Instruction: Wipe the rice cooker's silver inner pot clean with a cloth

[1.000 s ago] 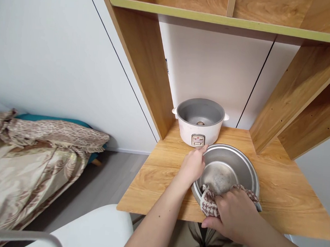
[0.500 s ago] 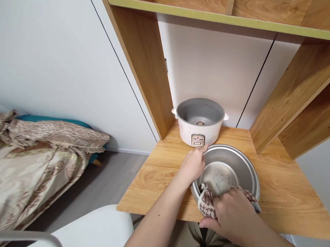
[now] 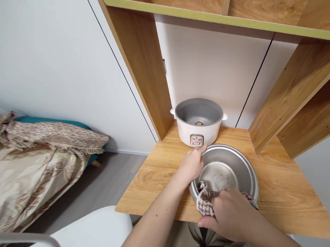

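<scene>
A round metal pot (image 3: 236, 165) stands on the wooden desk near its front edge. My left hand (image 3: 192, 163) grips the pot's rim on the left side, fingers on the edge. At the front rim, my right hand (image 3: 228, 215) presses a brown and white patterned cloth (image 3: 204, 204) against the inside of the pot; the cloth hangs partly over the rim. Just behind the pot sits a white rice cooker body (image 3: 198, 131), its grey inside open to view and a small control panel on its front.
The wooden desk (image 3: 289, 198) has upright side panels and a shelf (image 3: 216, 19) above. A white chair (image 3: 99, 227) stands at the lower left. Farther left is a bed with patterned covers (image 3: 36, 168).
My right hand has shifted slightly with the cloth, which is bunched differently along the front rim. The whole view has moved very slightly. My left hand keeps its hold.
</scene>
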{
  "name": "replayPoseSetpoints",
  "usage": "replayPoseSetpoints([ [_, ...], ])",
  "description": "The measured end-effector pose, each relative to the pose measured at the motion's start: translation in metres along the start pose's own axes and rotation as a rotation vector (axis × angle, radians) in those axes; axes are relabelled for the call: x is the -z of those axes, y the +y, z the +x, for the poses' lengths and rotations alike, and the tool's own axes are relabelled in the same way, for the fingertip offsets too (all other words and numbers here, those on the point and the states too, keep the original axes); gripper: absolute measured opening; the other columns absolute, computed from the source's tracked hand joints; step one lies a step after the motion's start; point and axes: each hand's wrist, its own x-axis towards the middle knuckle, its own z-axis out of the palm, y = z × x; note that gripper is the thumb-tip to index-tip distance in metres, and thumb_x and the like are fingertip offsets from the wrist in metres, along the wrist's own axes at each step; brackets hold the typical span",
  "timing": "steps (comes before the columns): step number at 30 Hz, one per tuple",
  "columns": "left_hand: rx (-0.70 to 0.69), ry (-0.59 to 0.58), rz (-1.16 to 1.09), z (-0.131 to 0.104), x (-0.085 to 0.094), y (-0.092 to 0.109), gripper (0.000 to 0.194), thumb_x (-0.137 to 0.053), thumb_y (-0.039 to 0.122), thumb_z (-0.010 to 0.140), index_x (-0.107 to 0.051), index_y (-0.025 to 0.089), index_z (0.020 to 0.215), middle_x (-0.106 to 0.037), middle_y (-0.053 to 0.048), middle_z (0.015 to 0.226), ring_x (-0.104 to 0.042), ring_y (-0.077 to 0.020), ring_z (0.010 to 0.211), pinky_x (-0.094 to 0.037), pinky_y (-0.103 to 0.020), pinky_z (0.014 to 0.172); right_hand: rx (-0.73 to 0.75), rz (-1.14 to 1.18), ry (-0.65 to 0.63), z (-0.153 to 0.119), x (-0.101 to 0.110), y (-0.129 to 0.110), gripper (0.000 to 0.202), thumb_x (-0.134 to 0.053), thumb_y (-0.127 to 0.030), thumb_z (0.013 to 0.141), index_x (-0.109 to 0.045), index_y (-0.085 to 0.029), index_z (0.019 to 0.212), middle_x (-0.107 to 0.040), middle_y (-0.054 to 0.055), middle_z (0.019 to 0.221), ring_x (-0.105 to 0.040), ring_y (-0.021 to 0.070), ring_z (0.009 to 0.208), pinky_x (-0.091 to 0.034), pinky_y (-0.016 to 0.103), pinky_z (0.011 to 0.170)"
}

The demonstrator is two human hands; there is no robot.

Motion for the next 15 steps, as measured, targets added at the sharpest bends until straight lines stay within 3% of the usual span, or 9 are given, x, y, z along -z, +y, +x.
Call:
replayPoseSetpoints([
  [7,0.001,-0.008,0.029,0.003,0.006,-0.006,0.064,-0.051,0.001,0.094,-0.057,0.021,0.155,-0.067,-0.015,0.148,-0.061,-0.0279,0.141,-0.045,-0.040,0.120,0.015,-0.023,0.018,0.009,-0.001,-0.008,0.069,-0.051,-0.073,0.101,-0.082,-0.012,0.087,-0.079,0.018,0.080,-0.077,0.0371,0.079,-0.053,0.043,0.074],
  [15,-0.020,0.001,0.021,0.005,0.008,-0.011,0.064,-0.051,0.000,0.094,-0.058,0.020,0.154,-0.068,-0.015,0.147,-0.063,-0.0270,0.138,-0.046,-0.040,0.119,0.146,0.058,-0.092,0.021,0.017,0.000,0.063,-0.058,-0.070,0.099,-0.083,-0.014,0.092,-0.081,0.018,0.086,-0.078,0.0340,0.083,-0.054,0.039,0.075],
])
